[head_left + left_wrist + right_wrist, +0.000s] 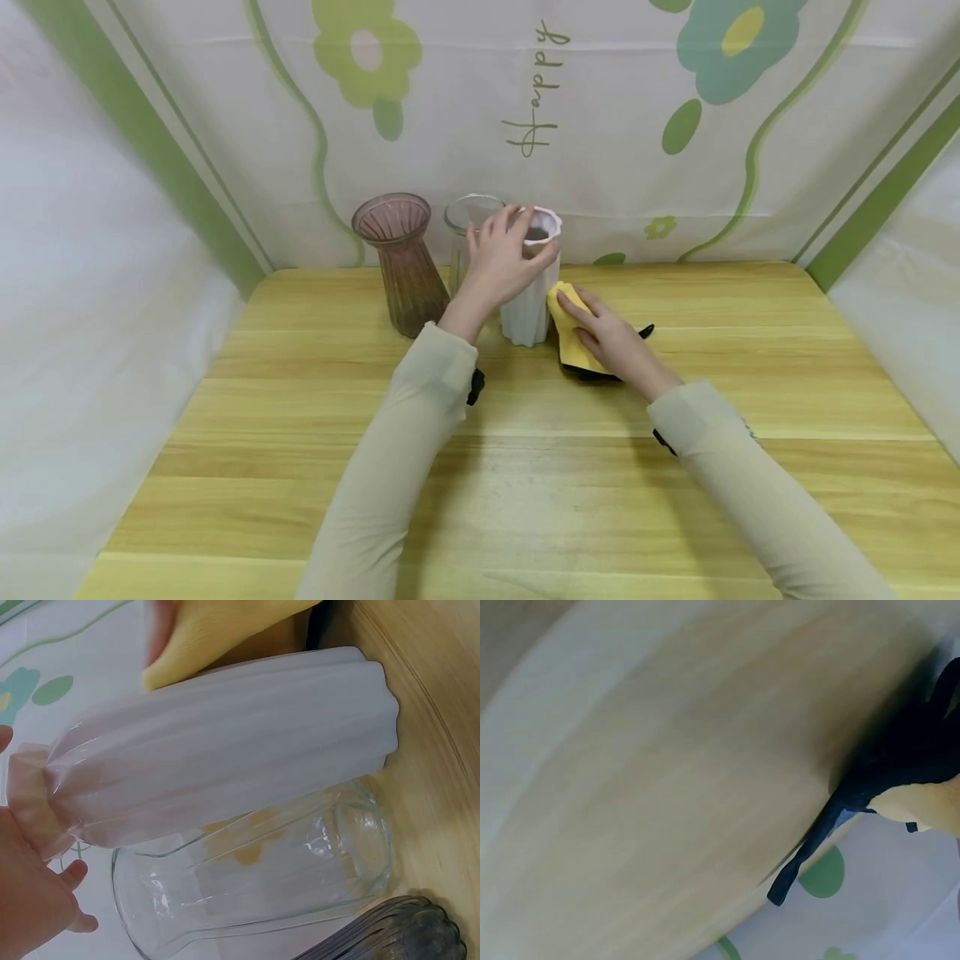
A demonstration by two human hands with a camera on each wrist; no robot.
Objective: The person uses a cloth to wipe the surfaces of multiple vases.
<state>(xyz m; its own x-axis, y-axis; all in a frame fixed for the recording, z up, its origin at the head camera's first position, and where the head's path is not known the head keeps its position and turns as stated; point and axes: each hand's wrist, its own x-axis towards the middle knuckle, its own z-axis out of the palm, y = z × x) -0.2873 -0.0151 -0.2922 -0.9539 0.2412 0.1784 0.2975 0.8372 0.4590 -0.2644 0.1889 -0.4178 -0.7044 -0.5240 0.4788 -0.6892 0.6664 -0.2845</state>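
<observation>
A white fluted vase (pixel 525 312) stands upright, its wavy rim at the top. My left hand (pixel 502 258) grips it around the neck, fingers spread about the rim; the left wrist view shows the hand (pixel 34 889) at the vase's narrow end. My right hand (pixel 618 342) holds a yellow cloth (pixel 573 333) with black edging, close against the vase's right side. A black strap (pixel 810 847) trails from the cloth in the right wrist view. Beside the white vase stands a clear glass vase (pixel 277 870), partly hidden behind my left hand in the head view.
A purple-tinted glass vase (pixel 405 275) with a flared mouth stands to the left of the clear one. All stand toward the back of the wooden table (pixel 525 483). A white curtain (pixel 600 125) with printed flowers hangs right behind them.
</observation>
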